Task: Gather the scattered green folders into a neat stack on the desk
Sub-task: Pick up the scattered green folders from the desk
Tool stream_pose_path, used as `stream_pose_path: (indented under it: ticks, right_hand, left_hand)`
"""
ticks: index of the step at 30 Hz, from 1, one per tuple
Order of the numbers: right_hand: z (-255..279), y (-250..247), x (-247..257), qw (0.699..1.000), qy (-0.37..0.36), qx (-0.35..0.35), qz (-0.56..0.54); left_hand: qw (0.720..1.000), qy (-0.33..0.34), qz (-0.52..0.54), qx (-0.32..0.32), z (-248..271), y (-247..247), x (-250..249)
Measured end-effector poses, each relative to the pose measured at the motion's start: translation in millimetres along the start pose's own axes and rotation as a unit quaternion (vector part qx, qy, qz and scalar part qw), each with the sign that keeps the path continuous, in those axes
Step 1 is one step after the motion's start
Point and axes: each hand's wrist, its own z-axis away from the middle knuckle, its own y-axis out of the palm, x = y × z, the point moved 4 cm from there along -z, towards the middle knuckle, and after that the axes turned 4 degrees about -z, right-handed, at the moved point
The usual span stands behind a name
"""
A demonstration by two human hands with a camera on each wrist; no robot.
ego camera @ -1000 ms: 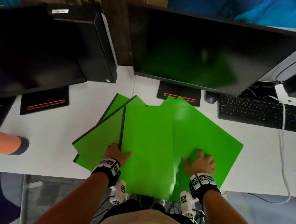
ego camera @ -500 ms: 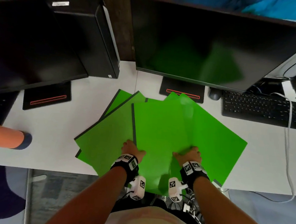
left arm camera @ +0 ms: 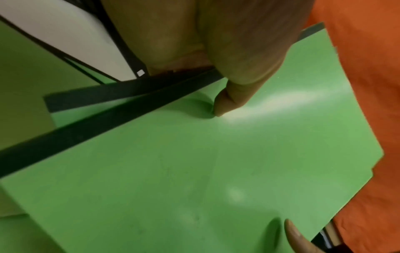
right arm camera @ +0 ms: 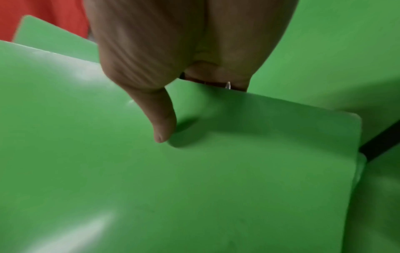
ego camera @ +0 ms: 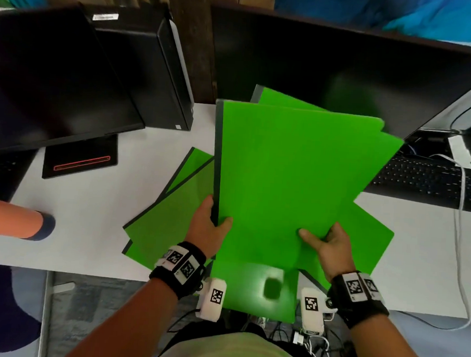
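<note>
Roughly halfway: my left hand (ego camera: pixel 207 226) & right hand (ego camera: pixel 328 244) pinch the lifted folders (ego camera: pixel 285 168); other folders (ego camera: pixel 167 223) lie fanned on the surface (ego camera: pixel 87 212), unstacked.

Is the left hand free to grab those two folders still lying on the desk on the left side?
Probably not yet: the left hand grips the lifted folders with the right hand. The two desk folders lie uncovered right beside it.
</note>
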Motion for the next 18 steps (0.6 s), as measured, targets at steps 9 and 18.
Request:
stream_pose_path:
  ticks: [9,18]
  right_hand:
    - [7,6,7,0.998,-0.023,-0.013,-0.056]
    - [-15,-13,-13,0.995,0.068,-0.047,0.047]
  left_hand:
    - [0.997,-0.030,-0.063,0.022,18,13,8]
    - [0.983,-0.033,-0.166,0.075,-18,11,26]
